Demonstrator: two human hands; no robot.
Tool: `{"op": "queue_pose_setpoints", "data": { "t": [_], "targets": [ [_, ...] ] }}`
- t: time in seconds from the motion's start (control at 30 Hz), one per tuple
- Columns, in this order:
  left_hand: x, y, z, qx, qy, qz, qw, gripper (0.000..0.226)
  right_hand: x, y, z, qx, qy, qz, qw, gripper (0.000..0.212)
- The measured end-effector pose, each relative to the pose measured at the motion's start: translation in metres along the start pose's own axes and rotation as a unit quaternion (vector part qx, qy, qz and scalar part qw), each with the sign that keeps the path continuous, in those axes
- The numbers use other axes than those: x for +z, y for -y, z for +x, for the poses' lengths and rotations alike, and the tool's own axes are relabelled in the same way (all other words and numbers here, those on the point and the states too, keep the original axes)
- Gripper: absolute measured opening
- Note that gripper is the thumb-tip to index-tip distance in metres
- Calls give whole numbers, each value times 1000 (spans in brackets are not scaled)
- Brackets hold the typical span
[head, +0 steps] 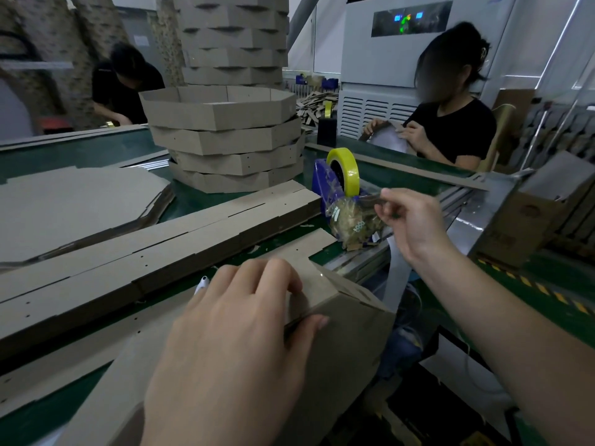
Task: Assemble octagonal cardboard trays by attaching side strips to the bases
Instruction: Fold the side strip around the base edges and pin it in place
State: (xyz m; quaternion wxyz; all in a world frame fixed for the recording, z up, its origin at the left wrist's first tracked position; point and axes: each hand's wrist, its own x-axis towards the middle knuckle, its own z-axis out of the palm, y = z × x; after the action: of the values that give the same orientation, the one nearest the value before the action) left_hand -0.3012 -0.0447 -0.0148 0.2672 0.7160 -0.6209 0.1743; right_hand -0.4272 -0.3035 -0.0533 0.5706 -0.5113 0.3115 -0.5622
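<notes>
My left hand (238,333) presses on a grey cardboard base and pinches a folded side strip (341,304) against its edge at the table's near edge. My right hand (409,220) is at the blue tape dispenser (325,185), its fingers closed on a clear piece of tape (370,198) coming off the yellow roll (344,170). A pile of long side strips (161,239) lies across the green table. Flat octagonal bases (74,204) are stacked at the left. Finished octagonal trays (225,146) are stacked behind.
A taller tray tower (235,37) rises at the back. One person in black (450,123) works across the table at the right, another (125,88) at the back left. A white pen (203,283) lies by my left hand. Cardboard boxes (521,217) stand right.
</notes>
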Motion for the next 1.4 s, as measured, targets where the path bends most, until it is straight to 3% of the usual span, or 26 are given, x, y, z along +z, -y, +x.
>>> {"op": "queue_pose_setpoints", "data": {
  "t": [0.13, 0.2, 0.23, 0.3, 0.33, 0.37, 0.43, 0.5, 0.6, 0.7, 0.8, 0.87, 0.97, 1.4],
  "targets": [
    [-1, -1, 1, -7, 9, 2, 1000, 29, -9, -14, -9, -8, -10, -17, 1000, 28],
    [0, -1, 1, -11, 10, 2, 1000, 29, -15, -17, -12, -5, -24, -149, 989, 27],
    [0, 0, 2, -12, 8, 2, 1000, 29, -20, -17, -12, -11, -30, -290, 956, 25],
    [0, 0, 2, -13, 7, 1, 1000, 29, -30, -14, -14, -49, -50, -563, 824, 23],
    [0, 0, 2, -12, 8, -1, 1000, 29, -33, -9, -18, -74, -57, -620, 779, 24],
    [0, 0, 1, -12, 8, -4, 1000, 29, -33, -2, -21, -94, -59, -627, 771, 23],
    [0, 0, 1, -12, 7, -10, 1000, 30, -25, 17, -28, -121, -1, -572, 811, 20],
    [0, 0, 1, -15, 10, -13, 1000, 30, -11, 38, -36, -123, 118, -496, 852, 16],
    [1, -1, 1, -25, 12, -26, 999, 33, 17, 68, -51, -76, 312, -347, 881, 16],
    [1, -1, 1, -31, 9, -41, 999, 35, 38, 83, -55, 7, 460, -198, 865, 16],
    [1, -1, 0, -32, -4, -40, 999, 37, 53, 82, -50, 59, 548, -215, 806, 24],
    [1, -1, -1, -37, -6, -45, 998, 37, 58, 76, -45, 87, 576, -251, 773, 24],
    [0, -2, -3, -46, 0, -54, 997, 37, 59, 69, -39, 120, 590, -270, 751, 23],
    [3, -2, -4, -39, -32, -38, 998, 52, 56, 58, -31, 146, 611, -267, 730, 23]
  ]
}}
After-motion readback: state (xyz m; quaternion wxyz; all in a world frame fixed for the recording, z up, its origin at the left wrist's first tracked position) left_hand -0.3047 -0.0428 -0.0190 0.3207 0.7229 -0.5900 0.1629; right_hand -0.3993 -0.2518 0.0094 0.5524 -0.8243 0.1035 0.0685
